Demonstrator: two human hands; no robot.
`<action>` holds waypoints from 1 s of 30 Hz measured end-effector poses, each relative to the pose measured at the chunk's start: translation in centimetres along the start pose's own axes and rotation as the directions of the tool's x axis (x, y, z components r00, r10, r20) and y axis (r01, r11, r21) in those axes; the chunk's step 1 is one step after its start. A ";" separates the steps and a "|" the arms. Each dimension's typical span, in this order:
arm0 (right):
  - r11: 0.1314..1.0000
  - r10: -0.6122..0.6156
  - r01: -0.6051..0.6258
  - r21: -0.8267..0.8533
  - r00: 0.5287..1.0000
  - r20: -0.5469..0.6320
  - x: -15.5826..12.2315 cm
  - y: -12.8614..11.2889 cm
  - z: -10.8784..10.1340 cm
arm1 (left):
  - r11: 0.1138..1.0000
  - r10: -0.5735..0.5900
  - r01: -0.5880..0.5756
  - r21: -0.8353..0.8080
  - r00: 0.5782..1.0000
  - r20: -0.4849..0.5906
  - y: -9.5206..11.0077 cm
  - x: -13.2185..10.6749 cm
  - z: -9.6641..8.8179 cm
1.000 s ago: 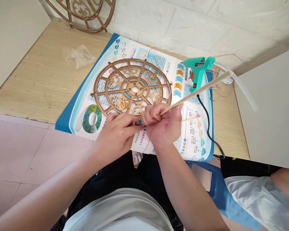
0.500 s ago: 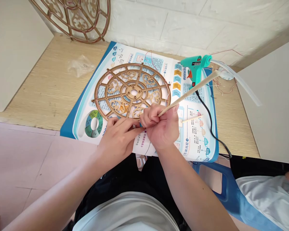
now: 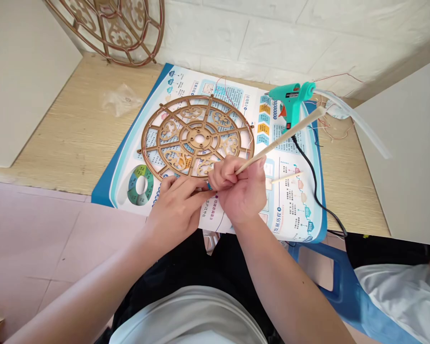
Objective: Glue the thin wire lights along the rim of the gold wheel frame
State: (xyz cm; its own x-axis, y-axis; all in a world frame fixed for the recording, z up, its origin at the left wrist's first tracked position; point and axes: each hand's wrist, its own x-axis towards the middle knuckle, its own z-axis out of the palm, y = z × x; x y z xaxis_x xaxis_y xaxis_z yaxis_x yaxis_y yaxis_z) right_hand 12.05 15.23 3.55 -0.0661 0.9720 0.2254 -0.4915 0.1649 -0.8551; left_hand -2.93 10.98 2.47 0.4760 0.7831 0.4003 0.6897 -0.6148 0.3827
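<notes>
My right hand (image 3: pixel 241 188) is closed round a long wooden stick (image 3: pixel 283 137) that slants up and to the right. Its knuckles sit at the near rim of a round gold openwork wheel (image 3: pixel 197 137) lying flat on a printed blue poster (image 3: pixel 294 200). My left hand (image 3: pixel 179 203) rests beside it on the poster. Its fingers reach to the right and pinch something small and blue where the two hands meet; I cannot make out what it is. A short wooden stick (image 3: pixel 285 177) lies on the poster right of my right hand.
A teal glue gun (image 3: pixel 290 102) with a black cord (image 3: pixel 315 191) stands at the poster's far right. A clear tube (image 3: pixel 358 126) and thin red wires (image 3: pixel 329 124) lie beyond it. A second openwork wheel (image 3: pixel 111 26) leans on the wall. A blue stool (image 3: pixel 329 282) and another person's clothing (image 3: pixel 397 291) are at lower right.
The view has shifted slightly, so the table sits a little lower and to the right. Both hands stay together at the wheel's near rim, with the stick still held.
</notes>
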 end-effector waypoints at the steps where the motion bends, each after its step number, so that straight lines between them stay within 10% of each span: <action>1: 1.000 -0.003 0.003 0.008 1.000 0.001 0.0 0.0 0.0 | 1.000 -0.017 0.017 0.004 0.999 -0.043 0.1 -0.2 0.1; 7: 0.999 -0.036 0.036 0.004 0.999 0.018 0.2 0.0 0.0 | 0.992 -0.091 0.104 0.069 0.980 -0.176 0.4 -1.2 0.1; 30: 0.996 -0.085 0.082 0.038 0.991 0.102 0.6 0.1 -0.3 | 0.992 -0.122 0.122 -0.007 0.985 -0.122 -0.6 -0.8 -0.6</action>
State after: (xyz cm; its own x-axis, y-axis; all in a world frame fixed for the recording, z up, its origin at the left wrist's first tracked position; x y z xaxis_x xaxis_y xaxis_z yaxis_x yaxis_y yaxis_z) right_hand 12.19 15.91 3.49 -0.1119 0.9324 0.3438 -0.5280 0.2373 -0.8154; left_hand -4.05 10.71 2.42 0.3180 0.8352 0.4487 0.7389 -0.5149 0.4347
